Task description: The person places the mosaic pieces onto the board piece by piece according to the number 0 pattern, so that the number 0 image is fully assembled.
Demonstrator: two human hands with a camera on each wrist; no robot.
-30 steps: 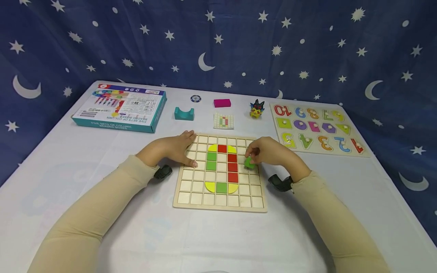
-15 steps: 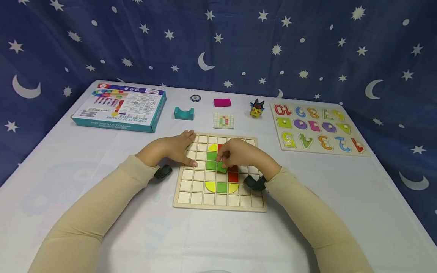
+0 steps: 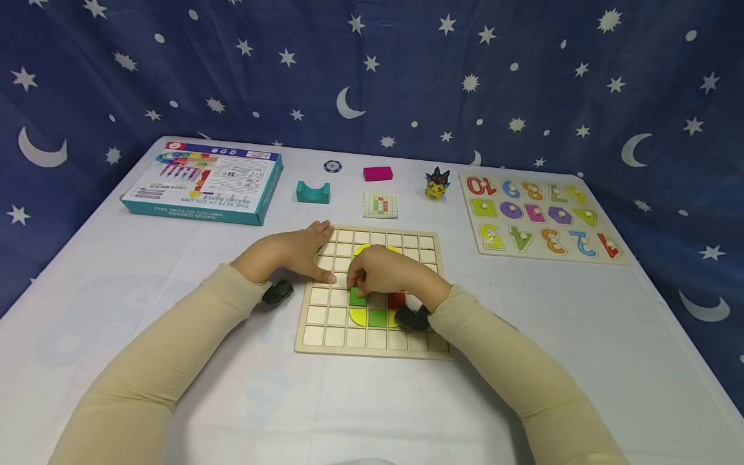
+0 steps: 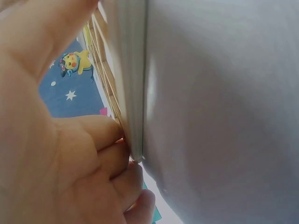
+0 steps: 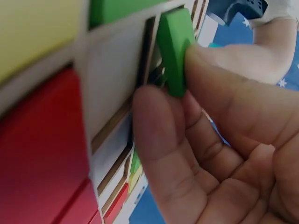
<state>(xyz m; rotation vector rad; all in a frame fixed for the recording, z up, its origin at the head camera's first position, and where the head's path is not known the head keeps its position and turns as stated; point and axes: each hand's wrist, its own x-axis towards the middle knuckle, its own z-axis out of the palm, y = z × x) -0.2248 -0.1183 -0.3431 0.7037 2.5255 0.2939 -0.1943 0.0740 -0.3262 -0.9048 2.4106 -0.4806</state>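
Note:
A wooden grid board [image 3: 325,337] lies at the table's middle, with yellow, green and red tiles set in its cells. My right hand [image 3: 372,274] pinches a green square tile [image 3: 357,298] and holds it over a cell in the left column of the coloured shape, just above the yellow quarter tile [image 3: 357,316]. In the right wrist view the green tile [image 5: 175,49] is tilted at the cell's edge between thumb and fingers. My left hand [image 3: 302,253] lies flat on the board's left edge [image 4: 133,93], fingers straight.
Behind the board lie a small pattern card [image 3: 380,205], a teal arch block [image 3: 313,192], a magenta block [image 3: 378,174], a round chip [image 3: 332,166] and a small toy figure [image 3: 437,183]. A boxed toy set [image 3: 203,184] sits far left, a number puzzle [image 3: 537,216] far right.
My right hand has carried the green tile from the board's right side leftward and down to the left column of the shape. The left hand has stayed put.

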